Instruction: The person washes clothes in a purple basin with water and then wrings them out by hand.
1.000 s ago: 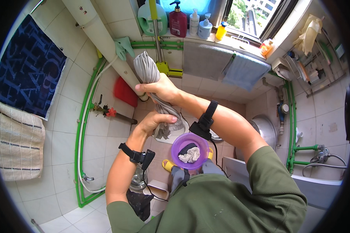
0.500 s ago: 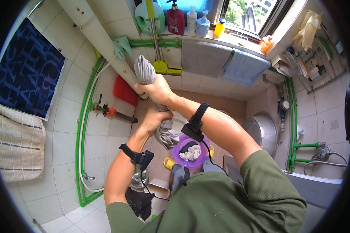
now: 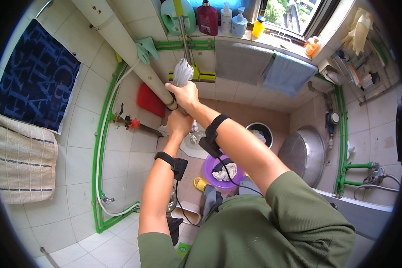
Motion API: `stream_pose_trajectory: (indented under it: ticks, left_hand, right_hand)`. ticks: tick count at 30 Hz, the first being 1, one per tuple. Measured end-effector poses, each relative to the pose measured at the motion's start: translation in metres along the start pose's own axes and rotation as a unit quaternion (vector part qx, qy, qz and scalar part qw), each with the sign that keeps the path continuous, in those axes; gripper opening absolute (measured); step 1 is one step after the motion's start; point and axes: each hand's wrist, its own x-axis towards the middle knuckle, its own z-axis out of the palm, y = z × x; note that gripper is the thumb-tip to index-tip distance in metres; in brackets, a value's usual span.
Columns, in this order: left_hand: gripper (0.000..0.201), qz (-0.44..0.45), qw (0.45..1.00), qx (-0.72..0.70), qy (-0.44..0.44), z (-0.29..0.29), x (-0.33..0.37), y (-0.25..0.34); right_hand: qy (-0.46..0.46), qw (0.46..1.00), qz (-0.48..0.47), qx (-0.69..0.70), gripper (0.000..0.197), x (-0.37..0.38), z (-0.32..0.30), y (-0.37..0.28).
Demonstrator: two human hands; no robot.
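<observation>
A twisted grey cloth [image 3: 183,73] is held out in front of me above the floor. My right hand [image 3: 186,94] is closed around its upper part, and a bunched end sticks up past the fingers. Just below, my left hand [image 3: 179,124] grips the same cloth, fist near the other. Most of the cloth's lower part is hidden behind my hands and wrists. Beneath and nearer to me stands a purple basin [image 3: 208,176] with white and dark clothes [image 3: 226,171] in it.
A white floor fixture [image 3: 190,149] lies below my hands. Farther right are a dark-rimmed bucket [image 3: 270,134] and a large metal basin [image 3: 306,152]. A thick white pipe [image 3: 125,42] slants by my left side. Bottles [image 3: 207,20] line the windowsill; a yellow-green mop [image 3: 205,76] stands beneath.
Both hands keep hold of the cloth, and the left forearm has swung more upright. The cloth's loose lower end no longer hangs visibly below my left hand. The whole view has shifted slightly.
</observation>
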Motion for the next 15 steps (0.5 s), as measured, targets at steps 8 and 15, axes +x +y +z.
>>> stream_pose_trajectory:
  ticks: [8,15]
  left_hand:
    - [0.017,-0.086,0.866,-0.491,0.049,-0.04,0.021,0.002]
    - [0.012,-0.109,0.762,-0.638,0.023,-0.042,-0.001,0.008]
  right_hand:
    - [-0.08,0.99,0.092,0.065,0.09,0.005,-0.079,0.112]
    - [-0.197,0.893,0.377,0.146,0.107,-0.072,-0.05,0.183]
